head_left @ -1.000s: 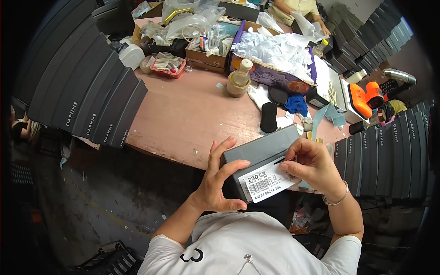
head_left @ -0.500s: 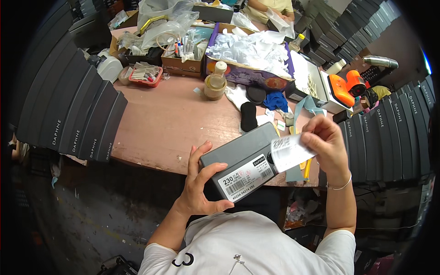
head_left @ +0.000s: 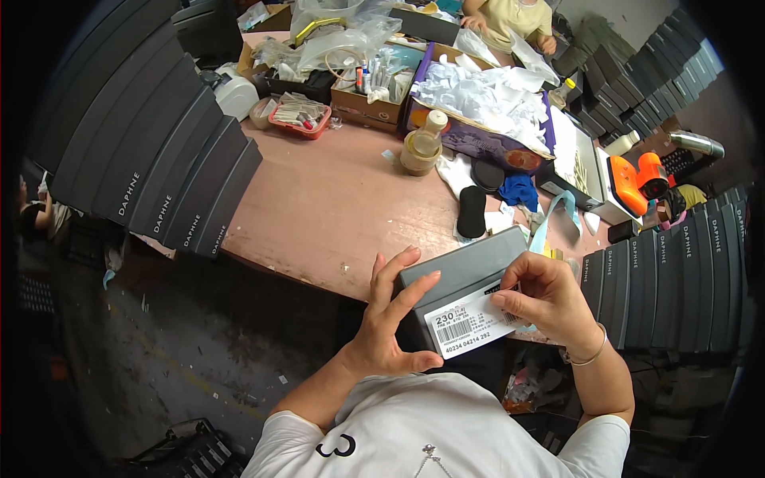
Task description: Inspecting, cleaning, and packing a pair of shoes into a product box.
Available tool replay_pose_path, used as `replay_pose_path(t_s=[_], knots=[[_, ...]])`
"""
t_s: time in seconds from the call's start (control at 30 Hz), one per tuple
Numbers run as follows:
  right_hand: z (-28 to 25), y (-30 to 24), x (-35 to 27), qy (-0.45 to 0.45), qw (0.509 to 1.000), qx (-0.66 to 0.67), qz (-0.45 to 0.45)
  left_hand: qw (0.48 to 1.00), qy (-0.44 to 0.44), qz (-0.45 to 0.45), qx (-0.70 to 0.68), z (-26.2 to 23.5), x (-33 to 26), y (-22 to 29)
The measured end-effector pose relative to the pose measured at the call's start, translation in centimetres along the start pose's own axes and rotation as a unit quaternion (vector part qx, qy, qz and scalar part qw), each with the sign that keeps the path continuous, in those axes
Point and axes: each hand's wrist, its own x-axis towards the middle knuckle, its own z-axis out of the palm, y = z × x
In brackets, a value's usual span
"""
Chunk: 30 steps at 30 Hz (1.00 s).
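**Left hand [head_left: 382, 328] holding a lidded, rectangular grey cardboard box [head_left: 458, 272], right hand [head_left: 551, 303] pinching a white paper barcode label [head_left: 468, 330]**

The left hand is spread wide around the box's near left end, thumb low at the corner, fingers up by the lid. The right hand is narrowed, thumb and forefinger gripping the label's right end over the box's front end; whether it is stuck down cannot be told. Ahead of the left hand lies a scuffed pink tabletop [head_left: 319, 199]. Beyond the right hand are a pale blue ribbon [head_left: 540, 237] and a smooth black oblong object [head_left: 472, 213]. To the right hand's right stands a row of dark grey cardboard boxes [head_left: 677, 279].
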Motion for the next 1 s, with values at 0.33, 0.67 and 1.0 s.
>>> replay_pose_path(t_s=[0.33,0.67,1.0], knots=[[0.0,-0.2,0.4,-0.010,0.999,-0.022,0.030,1.000,0.016,-0.009,0.013,0.4,-0.1,0.3],[0.3,-0.7,0.4,-0.008,0.998,-0.039,0.047,0.999,0.015,0.003,0.048,0.4,-0.1,0.2],[0.2,-0.7,0.5,-0.005,0.998,-0.037,0.042,0.999,0.018,0.005,0.044,0.5,0.0,0.3]])
